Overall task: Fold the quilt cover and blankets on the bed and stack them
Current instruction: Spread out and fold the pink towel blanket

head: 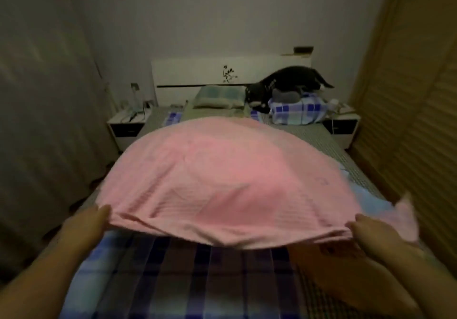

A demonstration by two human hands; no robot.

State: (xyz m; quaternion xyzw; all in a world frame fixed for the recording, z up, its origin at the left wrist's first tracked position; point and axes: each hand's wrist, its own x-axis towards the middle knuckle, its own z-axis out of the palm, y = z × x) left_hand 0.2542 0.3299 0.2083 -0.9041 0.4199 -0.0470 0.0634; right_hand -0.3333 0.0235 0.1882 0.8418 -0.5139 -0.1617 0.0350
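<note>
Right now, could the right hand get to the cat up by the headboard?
Probably not. The right hand grips the pink blanket at the near end of the bed, while the cat sits far off on the folded plaid bedding.

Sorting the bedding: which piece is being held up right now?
The pink blanket: left hand and right hand grip its near edge; the checked blue cover lies flat beneath.

A home bedroom: a bed (321,140) with white headboard (197,71), a pillow (217,96), nightstands on both sides (126,128), a curtain (37,96) left and a wooden wardrobe (408,96) right.
</note>
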